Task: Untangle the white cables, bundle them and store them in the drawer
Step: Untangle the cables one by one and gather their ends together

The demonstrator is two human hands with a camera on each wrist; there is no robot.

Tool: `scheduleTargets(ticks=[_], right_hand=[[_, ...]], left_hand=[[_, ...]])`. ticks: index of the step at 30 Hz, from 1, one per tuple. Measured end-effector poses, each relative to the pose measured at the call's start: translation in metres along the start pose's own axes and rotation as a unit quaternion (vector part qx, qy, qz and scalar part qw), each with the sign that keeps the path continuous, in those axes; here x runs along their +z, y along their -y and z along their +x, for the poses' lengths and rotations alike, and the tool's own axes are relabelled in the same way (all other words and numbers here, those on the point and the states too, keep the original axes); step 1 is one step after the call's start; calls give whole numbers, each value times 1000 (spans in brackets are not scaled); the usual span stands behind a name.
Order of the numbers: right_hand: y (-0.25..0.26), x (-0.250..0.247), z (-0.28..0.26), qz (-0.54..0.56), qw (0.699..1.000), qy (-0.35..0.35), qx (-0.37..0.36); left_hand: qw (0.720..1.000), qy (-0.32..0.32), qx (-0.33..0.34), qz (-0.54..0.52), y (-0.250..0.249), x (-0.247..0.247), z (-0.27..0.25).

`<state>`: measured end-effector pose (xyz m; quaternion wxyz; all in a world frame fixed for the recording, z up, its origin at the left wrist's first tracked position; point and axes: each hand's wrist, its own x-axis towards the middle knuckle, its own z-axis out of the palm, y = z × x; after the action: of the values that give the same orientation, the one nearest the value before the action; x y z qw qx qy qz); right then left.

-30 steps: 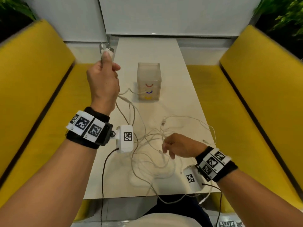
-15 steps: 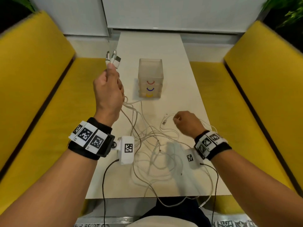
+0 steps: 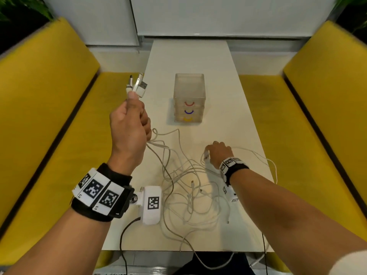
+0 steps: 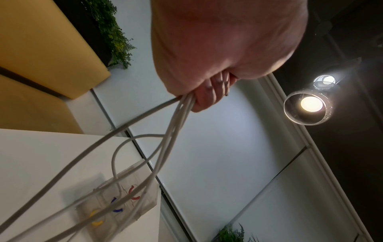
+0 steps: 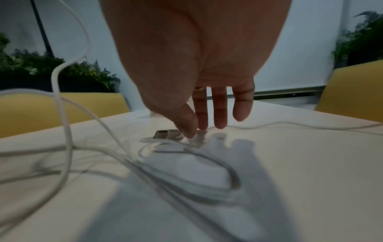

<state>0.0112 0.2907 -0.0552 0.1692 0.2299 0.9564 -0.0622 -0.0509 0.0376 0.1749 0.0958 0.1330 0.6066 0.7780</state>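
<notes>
left hand [image 3: 129, 124] fist grips cable ends [image 3: 137, 86] aloft | right hand [image 3: 218, 153] pinches plug [image 5: 165, 133] on table [image 3: 228, 96] | risk: pulling tightens knots in cables [image 3: 188, 195]

We see white cables [image 3: 174, 173] with a smooth, rubbery plastic sheath, faintly satin. Their plugs [image 3: 137, 85] above our left hand [image 3: 129, 128] show white plastic bodies with bright metal tips, and another metal-tipped plug [image 5: 165, 134] lies at our right hand's [image 5: 196, 65] fingers [image 5: 219, 111]. The desk [image 3: 228, 86] beneath the cables looks like a smooth cream laminate with a soft sheen. The drawer unit [image 3: 189, 97] on the desk is frosted translucent plastic with glossy coloured handles. The benches [image 3: 49, 96] beside the desk are matt yellow upholstery.
</notes>
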Motion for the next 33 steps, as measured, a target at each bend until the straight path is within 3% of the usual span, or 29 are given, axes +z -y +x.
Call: scheduleTargets(ticks=[4, 8, 12, 16, 19, 22, 24, 28, 33], right_hand=[[-6, 4, -6, -75, 996, -47, 1], [-22, 5, -18, -55, 997, -46, 4], [-33, -18, -30, 127, 986, -93, 59], [-33, -70, -43, 336, 922, -181, 69], [-20, -116, -64, 439, 870, -222, 26], [-1, -155, -92, 491, 844, -214, -20], [6, -173, -108, 498, 844, -198, -28], [4, -183, -131, 464, 870, -163, -27], [-16, -191, -148, 509, 837, -198, -15]], left_hand=[[1000, -4, 16, -11, -4, -10, 3], [998, -25, 56, -21, -10, -13, 2], [990, -64, 120, -36, -18, -13, -1], [987, -58, 143, -45, -27, -9, -3], [992, -29, 115, -46, -23, -3, -4], [996, 0, 61, -65, -13, 3, -6], [996, 27, 31, -82, -6, 7, -7], [994, 66, 4, -82, 4, 15, -9], [995, 79, 0, -65, 11, 20, -13]])
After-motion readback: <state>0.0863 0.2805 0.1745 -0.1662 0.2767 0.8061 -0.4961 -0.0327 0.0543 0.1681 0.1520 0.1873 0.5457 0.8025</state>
